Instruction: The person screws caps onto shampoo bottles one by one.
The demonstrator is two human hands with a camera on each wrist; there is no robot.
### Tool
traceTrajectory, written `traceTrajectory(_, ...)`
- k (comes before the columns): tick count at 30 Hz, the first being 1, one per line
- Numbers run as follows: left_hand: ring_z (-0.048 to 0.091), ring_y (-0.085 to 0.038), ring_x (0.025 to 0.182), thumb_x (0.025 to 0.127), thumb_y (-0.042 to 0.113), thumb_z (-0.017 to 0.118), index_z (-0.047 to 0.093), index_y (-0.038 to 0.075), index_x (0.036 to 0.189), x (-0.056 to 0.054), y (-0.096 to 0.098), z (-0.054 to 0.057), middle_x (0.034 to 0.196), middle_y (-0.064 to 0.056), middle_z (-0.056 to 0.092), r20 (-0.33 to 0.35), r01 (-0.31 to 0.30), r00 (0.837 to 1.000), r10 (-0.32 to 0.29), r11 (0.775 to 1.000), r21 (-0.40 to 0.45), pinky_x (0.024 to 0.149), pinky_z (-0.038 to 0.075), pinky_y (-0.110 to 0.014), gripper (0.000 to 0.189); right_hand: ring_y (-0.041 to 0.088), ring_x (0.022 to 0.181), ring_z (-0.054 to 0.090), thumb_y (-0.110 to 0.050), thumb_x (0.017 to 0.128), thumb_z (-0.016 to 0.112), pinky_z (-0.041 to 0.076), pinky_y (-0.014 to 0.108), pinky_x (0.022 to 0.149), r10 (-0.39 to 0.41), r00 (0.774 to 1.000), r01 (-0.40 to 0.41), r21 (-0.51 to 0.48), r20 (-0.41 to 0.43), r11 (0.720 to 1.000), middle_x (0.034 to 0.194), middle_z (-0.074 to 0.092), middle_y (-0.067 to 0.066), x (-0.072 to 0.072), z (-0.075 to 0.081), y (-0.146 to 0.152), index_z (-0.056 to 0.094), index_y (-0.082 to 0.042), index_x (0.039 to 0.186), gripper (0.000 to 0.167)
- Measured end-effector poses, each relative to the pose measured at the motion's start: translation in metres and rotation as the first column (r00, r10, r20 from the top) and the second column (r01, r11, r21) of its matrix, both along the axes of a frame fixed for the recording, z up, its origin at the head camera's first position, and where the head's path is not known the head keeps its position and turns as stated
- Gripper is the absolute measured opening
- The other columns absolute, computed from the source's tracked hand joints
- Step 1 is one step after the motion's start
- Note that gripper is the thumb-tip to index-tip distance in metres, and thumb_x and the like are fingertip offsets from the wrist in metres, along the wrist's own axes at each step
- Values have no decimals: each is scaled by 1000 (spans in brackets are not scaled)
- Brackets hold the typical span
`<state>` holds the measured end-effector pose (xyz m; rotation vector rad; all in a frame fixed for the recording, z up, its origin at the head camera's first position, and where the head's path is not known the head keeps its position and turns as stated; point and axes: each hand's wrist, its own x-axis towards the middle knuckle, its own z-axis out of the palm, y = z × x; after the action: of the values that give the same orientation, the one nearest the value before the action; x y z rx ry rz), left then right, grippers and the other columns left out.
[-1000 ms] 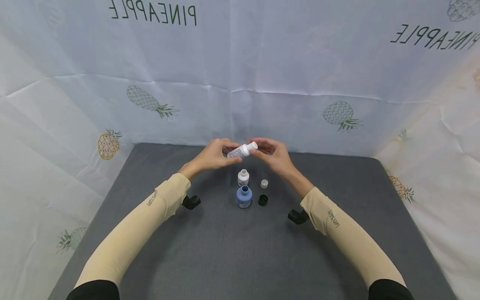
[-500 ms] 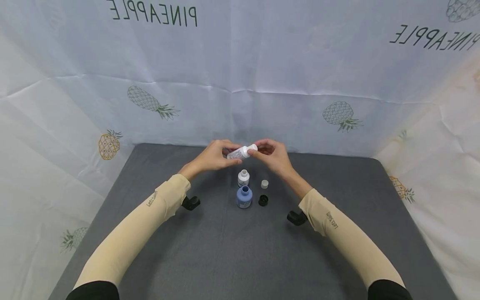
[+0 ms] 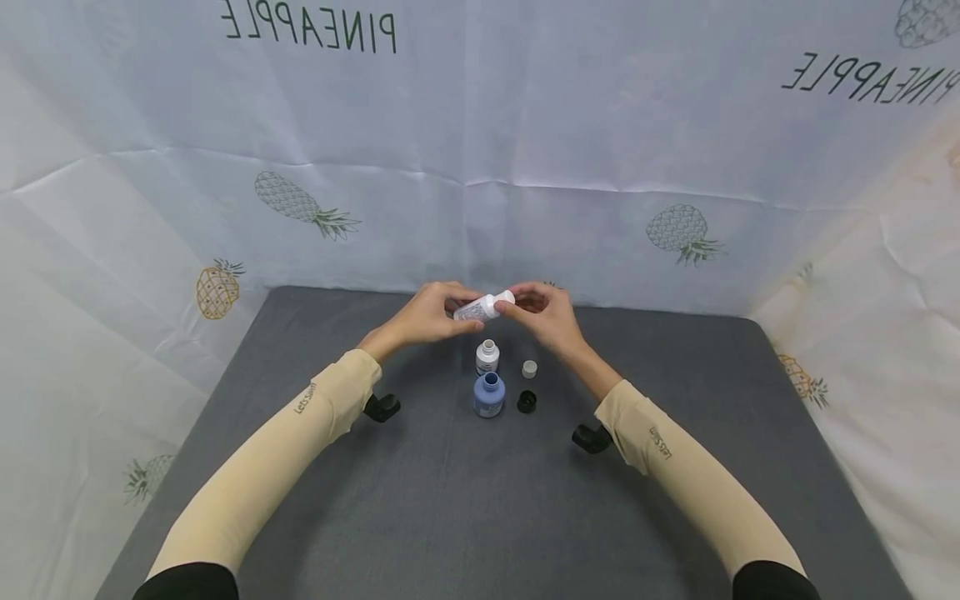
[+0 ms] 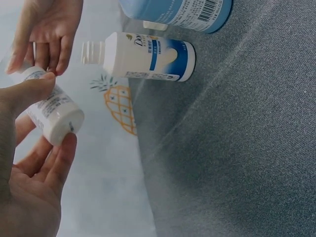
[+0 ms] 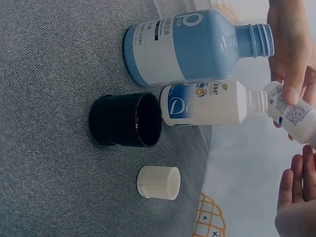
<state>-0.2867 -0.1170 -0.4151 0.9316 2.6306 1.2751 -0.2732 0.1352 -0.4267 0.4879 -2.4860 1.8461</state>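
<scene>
My left hand (image 3: 433, 313) grips the body of a small white bottle (image 3: 474, 309), held tilted above the far part of the table. At its upper end, my right hand (image 3: 553, 320) pinches the white cap (image 3: 507, 297) between thumb and fingers. Below the hands stands an uncapped white Dove bottle (image 4: 150, 57) with a blue label, its threaded neck bare. Just nearer stands a larger blue bottle (image 5: 205, 47), also uncapped. To their right a small white cap (image 5: 159, 182) and a black cap (image 5: 126, 120) rest on the cloth.
Dark grey cloth covers the table (image 3: 450, 508). A pale curtain (image 3: 480, 233) with printed pineapples hangs along its far edge. Black wrist mounts (image 3: 382, 407) jut from below both sleeves, low over the table.
The right thumb and fingers have shifted slightly left and cover more of the held bottle's cap, which sits a little lower. The left hand and the standing bottles stay put.
</scene>
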Motion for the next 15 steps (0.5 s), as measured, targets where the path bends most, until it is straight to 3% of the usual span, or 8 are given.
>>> traceTrajectory(4,69,-25,103,94,16,85,75,5,138,-1,-1,0,118,-14,77,-3,-2,1000,2,1000,-4,98,64,-47,46,8,112,72,-9,99,80,62,26,106,51,999,-51,-71,1,996,133,73,24,-1,-3,1,71,1,134,37)
traceTrajectory(8,70,-25,104,94,17,85,75,5,137,-2,0,0,118,-13,77,-3,-9,1000,9,1000,-4,97,65,-46,46,6,121,71,0,99,76,59,25,112,143,990,-137,-204,14,969,143,70,23,-3,-5,4,66,3,143,45)
traceTrajectory(15,70,-24,104,93,16,86,75,5,137,-2,-1,1,117,-13,78,-7,-2,1000,2,1000,-2,97,65,-45,46,9,125,71,11,97,71,59,23,109,245,970,-230,-330,3,915,141,75,5,-6,-6,8,59,10,147,51)
